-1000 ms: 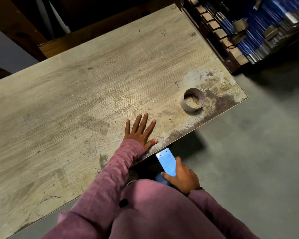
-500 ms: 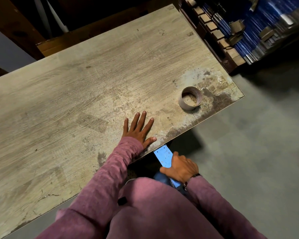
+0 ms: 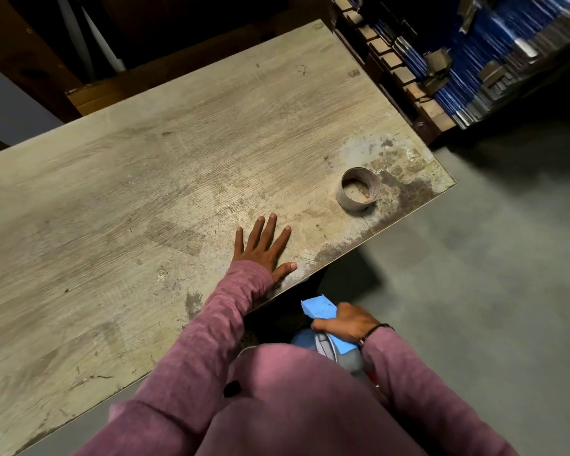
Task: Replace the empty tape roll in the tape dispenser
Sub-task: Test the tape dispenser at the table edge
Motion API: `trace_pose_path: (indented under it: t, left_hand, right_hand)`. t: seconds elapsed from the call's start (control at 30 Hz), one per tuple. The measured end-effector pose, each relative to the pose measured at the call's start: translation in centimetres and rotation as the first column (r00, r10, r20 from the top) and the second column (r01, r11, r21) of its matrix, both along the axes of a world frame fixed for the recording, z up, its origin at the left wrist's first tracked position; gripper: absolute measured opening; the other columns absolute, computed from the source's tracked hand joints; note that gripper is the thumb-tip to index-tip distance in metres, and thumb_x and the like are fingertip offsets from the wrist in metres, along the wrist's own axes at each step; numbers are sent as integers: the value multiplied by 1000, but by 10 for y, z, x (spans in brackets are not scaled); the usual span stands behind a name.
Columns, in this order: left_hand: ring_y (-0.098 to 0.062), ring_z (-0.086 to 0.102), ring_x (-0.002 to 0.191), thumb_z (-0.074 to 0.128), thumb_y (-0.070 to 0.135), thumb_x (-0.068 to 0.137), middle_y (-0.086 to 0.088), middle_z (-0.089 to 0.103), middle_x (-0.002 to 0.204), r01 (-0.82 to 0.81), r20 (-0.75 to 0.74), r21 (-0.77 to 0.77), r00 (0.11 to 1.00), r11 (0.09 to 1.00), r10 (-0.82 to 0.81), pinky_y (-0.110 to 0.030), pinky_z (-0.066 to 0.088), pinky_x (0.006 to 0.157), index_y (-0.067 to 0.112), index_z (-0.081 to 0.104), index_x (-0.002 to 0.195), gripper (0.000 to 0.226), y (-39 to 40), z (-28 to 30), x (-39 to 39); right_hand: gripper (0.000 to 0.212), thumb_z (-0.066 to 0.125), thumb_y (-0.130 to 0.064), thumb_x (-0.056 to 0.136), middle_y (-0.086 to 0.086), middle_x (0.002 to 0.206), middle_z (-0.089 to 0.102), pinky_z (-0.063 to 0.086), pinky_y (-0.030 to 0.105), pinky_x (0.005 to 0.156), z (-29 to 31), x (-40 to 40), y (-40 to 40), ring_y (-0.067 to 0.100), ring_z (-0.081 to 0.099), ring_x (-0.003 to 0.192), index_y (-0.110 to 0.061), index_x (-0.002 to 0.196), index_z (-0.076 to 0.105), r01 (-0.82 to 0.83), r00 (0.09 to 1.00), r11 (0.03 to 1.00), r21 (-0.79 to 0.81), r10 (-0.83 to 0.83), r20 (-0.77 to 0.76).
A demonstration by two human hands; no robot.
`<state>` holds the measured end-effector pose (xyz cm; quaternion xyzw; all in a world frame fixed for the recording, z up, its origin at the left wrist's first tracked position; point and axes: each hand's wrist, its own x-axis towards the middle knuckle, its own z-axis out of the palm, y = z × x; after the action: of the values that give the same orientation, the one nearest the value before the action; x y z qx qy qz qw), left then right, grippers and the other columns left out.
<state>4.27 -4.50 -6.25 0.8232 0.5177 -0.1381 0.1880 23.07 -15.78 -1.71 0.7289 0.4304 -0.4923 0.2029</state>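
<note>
An empty cardboard tape roll (image 3: 358, 188) lies on its side near the right end of the worn wooden table (image 3: 145, 199). My left hand (image 3: 264, 247) rests flat on the table close to its front edge, fingers spread, holding nothing. Below the table edge, my right hand (image 3: 346, 322) grips the blue tape dispenser (image 3: 321, 309) close to my body. The dispenser's lower part is hidden behind my hand and my sleeve.
A rack of blue and silver stacked items (image 3: 474, 54) stands past the table's right end. Grey concrete floor (image 3: 474, 274) lies to the right. Dark wooden furniture (image 3: 112, 80) sits behind the table.
My right hand has shifted its hold on the blue dispenser and turned it, moving slightly right below the table edge. My left hand stays flat on the table.
</note>
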Motion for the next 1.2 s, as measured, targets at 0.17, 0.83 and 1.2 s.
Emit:
trace_pose_path:
  t: [0.17,0.83,1.2]
  left_hand:
    - [-20,-18,143,33,65,88,6,-19,156,14,67,-73,998,997,-9,-53,-7,115,39,0,146,72,9,9,-5]
    - [-17,58,59,75,40,72,-14,57,99,-148,188,-974,-89,174,978,-21,47,49,28,49,119,55,-50,83,-37]
    - [-25,60,63,69,23,82,-13,62,82,-260,345,-914,-96,311,934,-28,56,57,20,65,89,9,-30,94,-82]
  right_hand:
    - [51,71,-58,70,0,88,65,44,29,64,4,18,-11,15,62,74,-19,98,55,372,895,928,-4,-360,-264]
    - [41,57,-43,86,8,58,59,39,21,33,28,-34,30,15,48,32,-3,76,64,580,196,661,-477,-681,-706]
    - [51,80,-46,74,25,95,60,47,40,71,32,-67,79,32,57,74,-3,100,73,443,455,855,-271,-475,-754]
